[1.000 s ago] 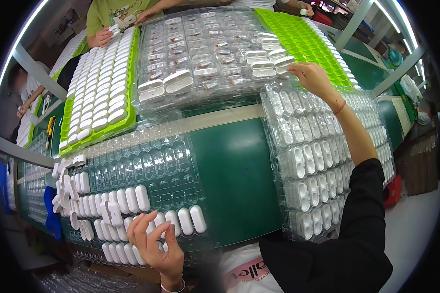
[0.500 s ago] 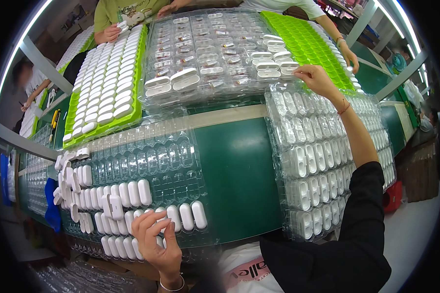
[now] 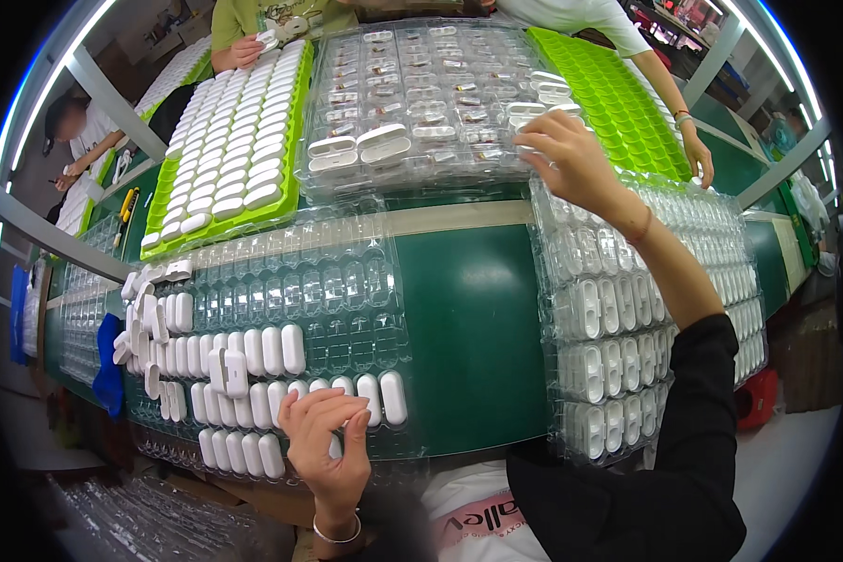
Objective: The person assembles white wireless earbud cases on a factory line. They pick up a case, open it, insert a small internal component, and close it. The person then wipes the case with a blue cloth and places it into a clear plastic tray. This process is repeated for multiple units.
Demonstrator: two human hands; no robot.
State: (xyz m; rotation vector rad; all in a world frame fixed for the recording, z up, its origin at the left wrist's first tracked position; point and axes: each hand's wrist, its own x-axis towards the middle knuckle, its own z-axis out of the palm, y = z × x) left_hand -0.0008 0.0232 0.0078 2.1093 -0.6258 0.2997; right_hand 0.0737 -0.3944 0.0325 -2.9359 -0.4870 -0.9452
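My left hand hovers with fingers apart over a clear plastic tray holding white rounded earbud charging cases. No case shows in its grip. One case lies across others in the rows. My right hand reaches to the far clear tray of components. Its fingers are bent, thumb apart from index, above white flip-lid cases; what lies under the palm is hidden. Two larger-looking lidded cases stand open at that tray's near left.
Clear trays of open white case shells are stacked at right. A green tray of white cases stands at far left, another green tray at far right. Two co-workers' hands are across the table. A blue cloth lies left.
My right hand has moved left from the right end of the flip-lid cases to above their near row. My left hand stays over its tray. The whole view has shifted slightly.
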